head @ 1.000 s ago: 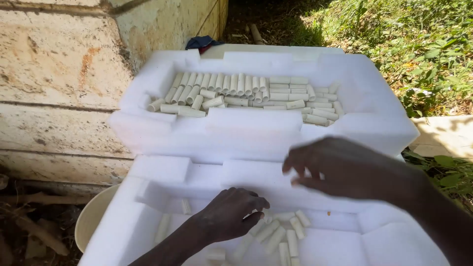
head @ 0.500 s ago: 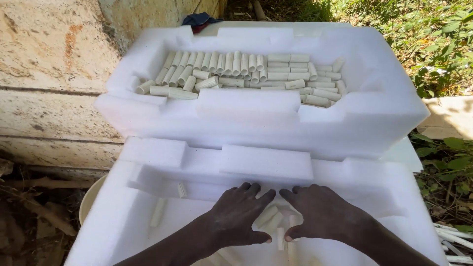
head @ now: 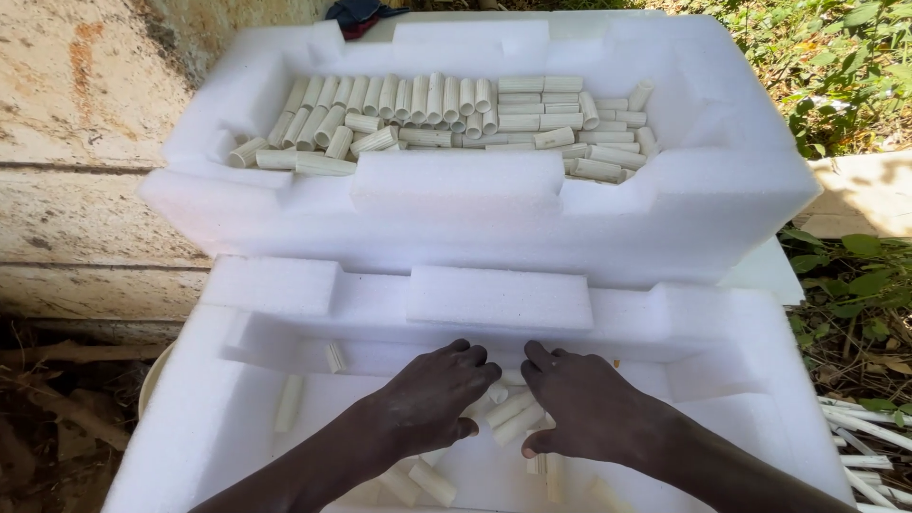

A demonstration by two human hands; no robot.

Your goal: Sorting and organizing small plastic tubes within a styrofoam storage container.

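— Near foam box (head: 237, 399)?
— Short white tubes (head: 513, 410) lie loose on its floor, cylindrical and chalky.
— Hands?
— Left hand (head: 432, 397) and right hand (head: 584, 404) press palm-down, fingers curled over them, gripping nothing visibly

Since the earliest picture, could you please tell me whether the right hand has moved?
Yes. The right hand has come down from above the near foam box's far wall into the box, onto the white tube pieces beside the left hand.
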